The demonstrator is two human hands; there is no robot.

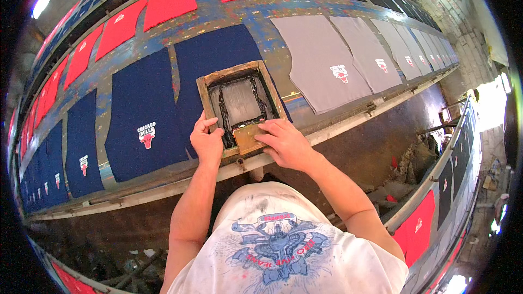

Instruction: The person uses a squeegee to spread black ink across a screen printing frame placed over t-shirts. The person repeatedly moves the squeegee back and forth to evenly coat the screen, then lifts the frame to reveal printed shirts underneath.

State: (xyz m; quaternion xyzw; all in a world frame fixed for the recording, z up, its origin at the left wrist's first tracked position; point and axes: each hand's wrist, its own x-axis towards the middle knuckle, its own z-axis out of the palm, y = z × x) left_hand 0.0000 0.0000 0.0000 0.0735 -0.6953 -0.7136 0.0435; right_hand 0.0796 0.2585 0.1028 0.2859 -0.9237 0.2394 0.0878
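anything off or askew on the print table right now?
Nothing stands out. The wooden screen frame sits square on a navy shirt, left hand and right hand at its near edge. Neighbouring shirts lie flat in even rows; the table is paint-flecked.

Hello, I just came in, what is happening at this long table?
A person is screen printing shirts laid in rows on a long table. A wooden printing frame rests on a navy shirt. The left hand holds the frame's near-left edge, and the right hand presses on the squeegee at its near end. A neighbouring navy shirt already carries a print.
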